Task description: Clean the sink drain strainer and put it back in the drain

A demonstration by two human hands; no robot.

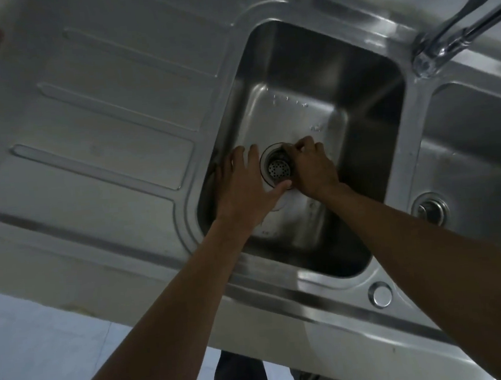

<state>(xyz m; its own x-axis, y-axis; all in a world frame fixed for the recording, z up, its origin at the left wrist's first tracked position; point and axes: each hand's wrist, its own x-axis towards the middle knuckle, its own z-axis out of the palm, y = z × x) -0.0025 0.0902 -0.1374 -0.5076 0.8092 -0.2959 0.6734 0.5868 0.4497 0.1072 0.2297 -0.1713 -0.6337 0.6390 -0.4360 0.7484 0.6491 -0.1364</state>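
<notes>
**Q:** Where is the strainer?

**A:** The perforated metal strainer [278, 169] sits in the round drain [264, 162], on the floor of the sink basin [293, 66] just right of the frame's centre. It lies between the two hands, and both touch its surround.

**Q:** How are the hands placed?

**A:** Both bare forearms reach up from the bottom of the frame into the basin. The left hand [243, 184] lies flat on the basin floor to the left of the drain. Its fingers are straight and spread, and the thumb stretches along the drain's lower edge. The right hand [313, 170] comes in from the right, knuckles up. Its fingers are curled over the strainer's right rim and grip it.

**Q:** What else is there?

**A:** A ridged draining board [103, 126] fills the left, a tap [441, 45] stands at upper right, and a second basin [479, 141] sits at the right edge.
</notes>
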